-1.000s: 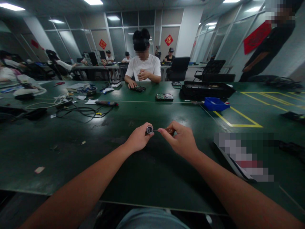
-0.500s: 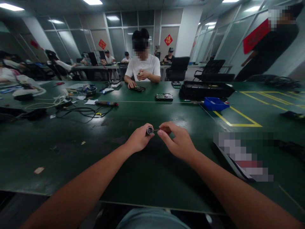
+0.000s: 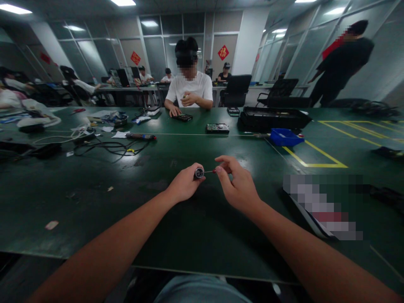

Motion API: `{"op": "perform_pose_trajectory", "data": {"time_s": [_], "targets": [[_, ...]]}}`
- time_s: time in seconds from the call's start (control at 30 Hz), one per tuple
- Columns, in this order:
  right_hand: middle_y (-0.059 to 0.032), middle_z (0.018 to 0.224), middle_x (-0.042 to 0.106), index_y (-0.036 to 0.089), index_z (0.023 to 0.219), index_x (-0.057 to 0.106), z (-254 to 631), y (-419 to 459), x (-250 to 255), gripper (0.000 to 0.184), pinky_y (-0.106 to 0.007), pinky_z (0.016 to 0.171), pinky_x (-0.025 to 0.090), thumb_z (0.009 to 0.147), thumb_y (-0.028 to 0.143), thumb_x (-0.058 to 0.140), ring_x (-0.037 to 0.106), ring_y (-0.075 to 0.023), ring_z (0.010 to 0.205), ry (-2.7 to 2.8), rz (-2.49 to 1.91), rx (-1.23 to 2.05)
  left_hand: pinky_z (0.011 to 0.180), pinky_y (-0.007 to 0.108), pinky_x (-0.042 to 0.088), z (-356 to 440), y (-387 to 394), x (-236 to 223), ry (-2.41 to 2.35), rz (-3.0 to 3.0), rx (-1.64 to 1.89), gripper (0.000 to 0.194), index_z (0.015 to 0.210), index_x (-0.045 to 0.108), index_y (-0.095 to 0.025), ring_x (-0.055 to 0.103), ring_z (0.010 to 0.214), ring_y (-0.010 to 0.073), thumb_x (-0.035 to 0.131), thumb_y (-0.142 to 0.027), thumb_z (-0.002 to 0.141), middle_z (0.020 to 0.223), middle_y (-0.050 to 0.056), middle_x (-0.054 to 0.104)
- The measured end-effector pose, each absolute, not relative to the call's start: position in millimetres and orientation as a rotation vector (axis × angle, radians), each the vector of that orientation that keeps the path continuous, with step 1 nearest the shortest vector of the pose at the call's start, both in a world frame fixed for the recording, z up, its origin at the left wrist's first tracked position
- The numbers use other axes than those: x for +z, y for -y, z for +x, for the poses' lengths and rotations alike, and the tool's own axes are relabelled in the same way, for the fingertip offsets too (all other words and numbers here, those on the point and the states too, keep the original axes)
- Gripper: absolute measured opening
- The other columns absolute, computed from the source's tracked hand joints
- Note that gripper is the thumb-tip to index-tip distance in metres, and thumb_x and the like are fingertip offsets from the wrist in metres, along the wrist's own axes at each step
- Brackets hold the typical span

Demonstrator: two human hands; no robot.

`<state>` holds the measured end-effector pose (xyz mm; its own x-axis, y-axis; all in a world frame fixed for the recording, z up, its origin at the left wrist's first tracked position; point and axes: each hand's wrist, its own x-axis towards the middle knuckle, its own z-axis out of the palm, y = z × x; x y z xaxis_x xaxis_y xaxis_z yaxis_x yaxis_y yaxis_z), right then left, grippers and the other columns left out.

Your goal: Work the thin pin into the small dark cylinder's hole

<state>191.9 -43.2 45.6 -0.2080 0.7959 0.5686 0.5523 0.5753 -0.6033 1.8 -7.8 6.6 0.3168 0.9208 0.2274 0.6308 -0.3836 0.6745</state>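
Observation:
My left hand [image 3: 183, 185] is wrapped round a small dark cylinder [image 3: 198, 173], whose open, silver-rimmed round end faces me. Most of its body is hidden by the fingers. Between thumb and fingers, my right hand [image 3: 238, 185] pinches a small screwdriver [image 3: 214, 171] with a red handle and a thin metal shaft. That shaft points left and its tip meets the rim of the cylinder; whether it sits inside a slot or screw is too small to tell. Both hands are held above the green table [image 3: 195, 235].
Across the table a person in white [image 3: 189, 90] handles a hard drive [image 3: 183, 118]. Another hard drive [image 3: 217, 128] lies nearer. A blue bin [image 3: 285, 137] and a black tray [image 3: 274, 119] stand right, cables [image 3: 110, 148] and an electric screwdriver [image 3: 141, 136] left. A blurred-out flat object [image 3: 322, 210] lies by my right arm.
My right hand's fingers have shifted slightly right and opened up a little, so the screwdriver's red handle now shows. My left hand stays put. A person in black at the right has walked farther off.

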Motion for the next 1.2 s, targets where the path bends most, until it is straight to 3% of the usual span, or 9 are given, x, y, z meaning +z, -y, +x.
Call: {"op": "perform_pose_trajectory", "data": {"time_s": [0.23,0.47,0.8,1.2], "targets": [[-0.0062,0.088,0.069,0.019,0.101,0.064,188,32,36,0.024,-0.036,0.075,0.054,0.094,0.04,0.054,0.066,-0.0183,0.078,1.475,-0.989,0.787,0.07,0.029,0.042,2,7,7,-1.375,2.144,0.858,0.015,0.102,0.057,-0.022,0.06,0.082,0.0177,0.06,-0.026,0.088,0.091,0.001,0.065],[-0.0035,0.076,0.064,0.019,0.088,0.061,193,13,25,0.027,-0.032,0.063,0.054,0.091,0.046,0.057,0.062,-0.0159,0.067,1.19,-0.989,1.037,0.072,0.029,0.042,1,9,11,-1.397,2.169,0.843,0.014,0.101,0.057,-0.023,0.06,0.084,0.018,0.06,-0.026,0.089,0.093,0.001,0.065],[-0.0047,0.086,0.067,0.021,0.101,0.06,189,31,32,0.023,-0.034,0.072,0.053,0.097,0.041,0.05,0.064,-0.0173,0.076,1.491,-1.043,0.676,0.071,0.029,0.042,3,8,10,-1.38,2.158,0.846,0.013,0.1,0.057,-0.023,0.06,0.081,0.0178,0.06,-0.027,0.088,0.09,0.0,0.065],[-0.0057,0.088,0.069,0.021,0.103,0.06,190,32,32,0.023,-0.035,0.074,0.053,0.098,0.041,0.049,0.066,-0.0188,0.08,1.556,-1.062,0.624,0.07,0.03,0.04,2,7,9,-1.418,2.149,0.849,0.014,0.101,0.057,-0.023,0.059,0.081,0.0185,0.061,-0.027,0.088,0.091,0.001,0.065]]}}
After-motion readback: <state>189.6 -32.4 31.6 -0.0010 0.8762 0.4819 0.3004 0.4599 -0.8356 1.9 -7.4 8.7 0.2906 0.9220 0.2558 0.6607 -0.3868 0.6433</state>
